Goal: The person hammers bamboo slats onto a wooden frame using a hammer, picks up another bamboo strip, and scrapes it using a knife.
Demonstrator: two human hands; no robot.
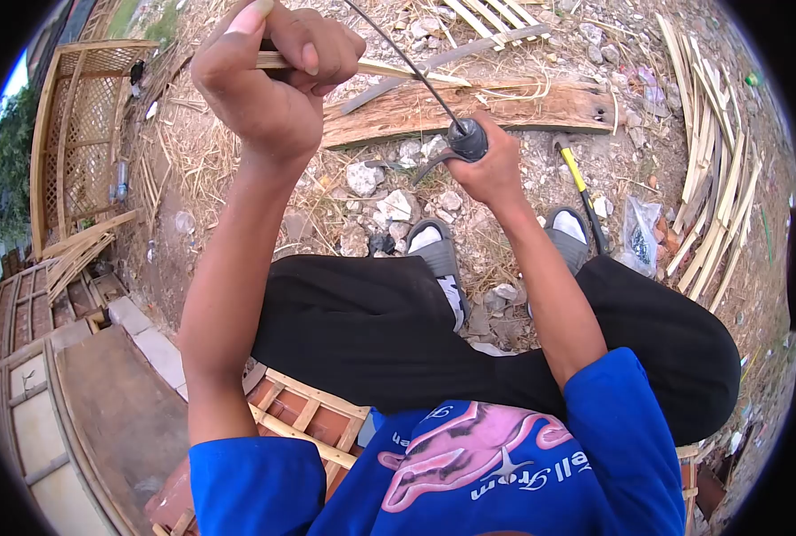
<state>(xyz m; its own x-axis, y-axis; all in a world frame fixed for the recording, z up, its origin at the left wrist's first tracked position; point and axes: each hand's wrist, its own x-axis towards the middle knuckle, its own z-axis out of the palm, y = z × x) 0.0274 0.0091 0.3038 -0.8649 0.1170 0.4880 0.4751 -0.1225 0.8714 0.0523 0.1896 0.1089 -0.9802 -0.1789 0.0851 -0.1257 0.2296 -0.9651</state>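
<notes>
Lattice panel (90, 134) far left, beam (523, 109) ahead of feet (437, 255), strips (728, 210) far right

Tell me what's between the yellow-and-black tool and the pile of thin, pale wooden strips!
A crumpled, see-through plastic bag lies between the tool and the strips, in the head view.

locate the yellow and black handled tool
The tool lies right of centre in the head view, between the right gray sandal and the clear plastic bag.

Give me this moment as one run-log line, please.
left hand: closed on wooden strip | right hand: closed on dark-handled tool | tool's thin shaft crosses strip in view | contact: cannot tell
</notes>
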